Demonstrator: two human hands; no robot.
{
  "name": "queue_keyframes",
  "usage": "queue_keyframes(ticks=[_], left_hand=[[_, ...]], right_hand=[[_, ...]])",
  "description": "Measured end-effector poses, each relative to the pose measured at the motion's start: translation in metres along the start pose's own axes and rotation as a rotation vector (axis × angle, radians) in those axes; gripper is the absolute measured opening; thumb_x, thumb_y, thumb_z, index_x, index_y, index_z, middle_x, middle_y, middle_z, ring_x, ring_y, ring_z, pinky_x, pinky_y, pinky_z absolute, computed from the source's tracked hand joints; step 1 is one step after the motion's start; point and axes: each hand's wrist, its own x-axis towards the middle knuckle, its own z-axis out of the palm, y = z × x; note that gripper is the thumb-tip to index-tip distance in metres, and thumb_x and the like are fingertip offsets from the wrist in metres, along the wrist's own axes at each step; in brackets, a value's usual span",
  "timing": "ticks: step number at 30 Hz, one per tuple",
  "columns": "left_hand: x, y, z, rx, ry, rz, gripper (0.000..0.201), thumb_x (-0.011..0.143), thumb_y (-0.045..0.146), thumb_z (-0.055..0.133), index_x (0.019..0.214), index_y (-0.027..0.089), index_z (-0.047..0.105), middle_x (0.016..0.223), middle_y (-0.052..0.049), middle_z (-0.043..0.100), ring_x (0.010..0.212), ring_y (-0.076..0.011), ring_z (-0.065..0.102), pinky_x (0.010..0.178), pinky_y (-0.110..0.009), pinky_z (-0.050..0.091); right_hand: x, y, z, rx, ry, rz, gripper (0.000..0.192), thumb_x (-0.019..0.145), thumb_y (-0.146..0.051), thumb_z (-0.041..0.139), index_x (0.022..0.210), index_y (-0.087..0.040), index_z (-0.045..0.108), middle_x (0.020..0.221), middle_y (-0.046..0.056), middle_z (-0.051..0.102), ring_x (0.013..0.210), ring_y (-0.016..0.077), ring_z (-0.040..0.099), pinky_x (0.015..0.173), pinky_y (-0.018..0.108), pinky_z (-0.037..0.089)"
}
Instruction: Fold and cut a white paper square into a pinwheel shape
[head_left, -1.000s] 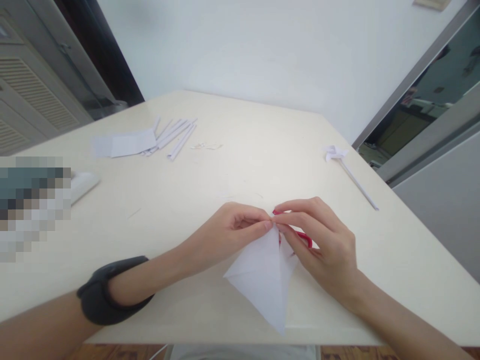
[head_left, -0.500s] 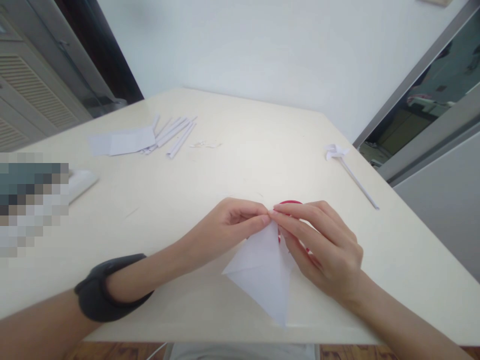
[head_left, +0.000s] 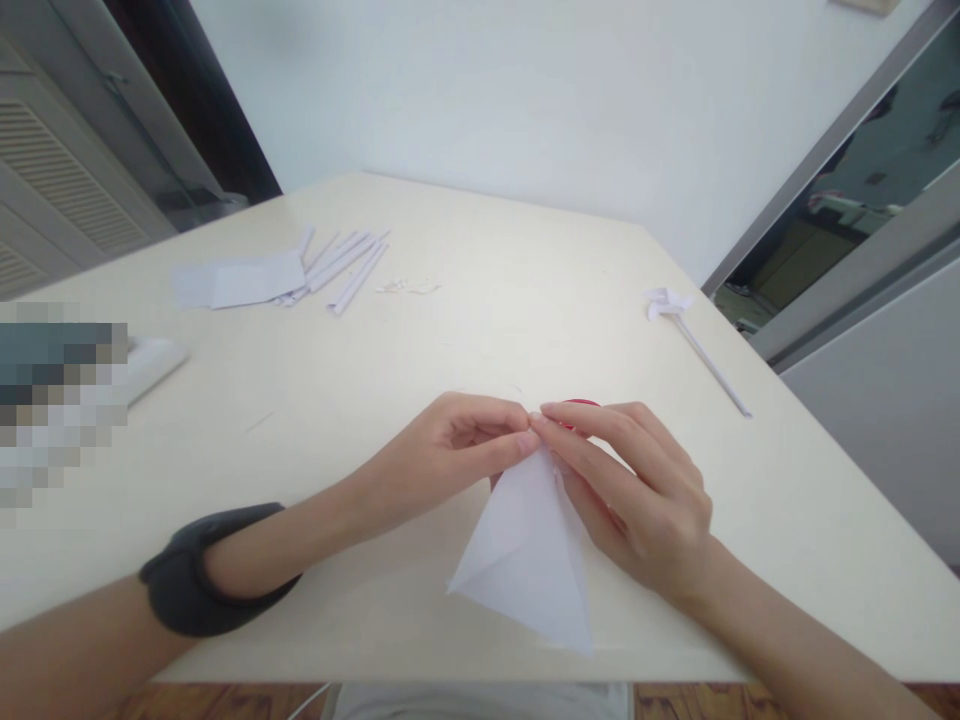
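Paper [head_left: 525,540], folded to a triangle, is pinched at its far tip by left hand [head_left: 442,460] and right hand [head_left: 637,495], its long axis running back toward the table [head_left: 480,330] edge.

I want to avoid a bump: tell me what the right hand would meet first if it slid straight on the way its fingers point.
The right hand points left, fingertips at the folded paper tip. Straight on, it would meet the left hand fingertips at once; they look to be touching already.
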Motion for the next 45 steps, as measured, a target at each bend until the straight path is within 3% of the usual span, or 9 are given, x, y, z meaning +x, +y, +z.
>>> queue_keyframes(ticks=[7, 15, 22, 30, 38, 45], left_hand=[[0.001, 0.002, -0.001, 0.028, -0.007, -0.024, 0.018, 0.086, 0.025, 0.053, 0.076, 0.018, 0.064, 0.07, 0.003, 0.056, 0.066, -0.0084, 0.05, 0.059, -0.017, 0.041], [0.0, -0.002, 0.0, 0.035, 0.027, 0.021, 0.02, 0.087, 0.025, 0.051, 0.075, 0.018, 0.066, 0.07, 0.002, 0.059, 0.064, -0.0079, 0.052, 0.055, -0.015, 0.041], [-0.002, 0.005, 0.002, 0.284, 0.033, 0.107, 0.023, 0.087, 0.022, 0.048, 0.072, 0.016, 0.065, 0.066, 0.003, 0.059, 0.065, -0.0089, 0.053, 0.061, -0.018, 0.043], [-0.004, 0.014, 0.007, 0.516, 0.051, 0.146, 0.02, 0.085, 0.018, 0.048, 0.074, 0.014, 0.065, 0.065, 0.002, 0.063, 0.06, -0.0082, 0.055, 0.061, -0.018, 0.044], [-0.006, 0.011, 0.006, 0.692, 0.04, 0.234, 0.02, 0.083, 0.014, 0.046, 0.07, 0.017, 0.06, 0.061, 0.003, 0.059, 0.055, -0.008, 0.053, 0.058, -0.018, 0.043], [-0.007, 0.011, 0.007, 0.724, 0.005, 0.254, 0.016, 0.083, 0.012, 0.046, 0.074, 0.014, 0.059, 0.063, 0.003, 0.059, 0.057, -0.0069, 0.054, 0.06, -0.017, 0.043]], right_hand=[[0.0, 0.0, 0.003, 0.001, 0.008, -0.009, 0.04, 0.079, -0.001, 0.058, 0.115, -0.018, 0.059, 0.108, 0.01, 0.066, 0.088, 0.0218, 0.061, 0.071, 0.037, 0.052], [0.004, -0.003, -0.001, 0.141, -0.034, 0.111, 0.035, 0.081, -0.004, 0.054, 0.112, -0.019, 0.061, 0.107, 0.009, 0.063, 0.086, 0.0181, 0.059, 0.072, 0.034, 0.051], [0.009, -0.003, -0.004, 0.316, -0.078, 0.341, 0.019, 0.084, -0.011, 0.056, 0.097, -0.021, 0.066, 0.104, 0.007, 0.059, 0.095, 0.0182, 0.057, 0.079, 0.032, 0.05], [0.014, -0.002, -0.006, 0.463, -0.144, 0.503, 0.005, 0.081, -0.02, 0.064, 0.086, -0.021, 0.064, 0.102, 0.003, 0.057, 0.094, 0.0152, 0.056, 0.08, 0.028, 0.049], [0.014, -0.002, -0.005, 0.509, -0.174, 0.533, 0.006, 0.08, -0.017, 0.065, 0.081, -0.022, 0.061, 0.099, 0.003, 0.056, 0.091, 0.0167, 0.056, 0.077, 0.03, 0.047], [0.016, 0.001, -0.003, 0.521, -0.167, 0.504, 0.007, 0.08, -0.014, 0.065, 0.08, -0.021, 0.061, 0.093, 0.002, 0.056, 0.089, 0.0151, 0.056, 0.078, 0.029, 0.046]])
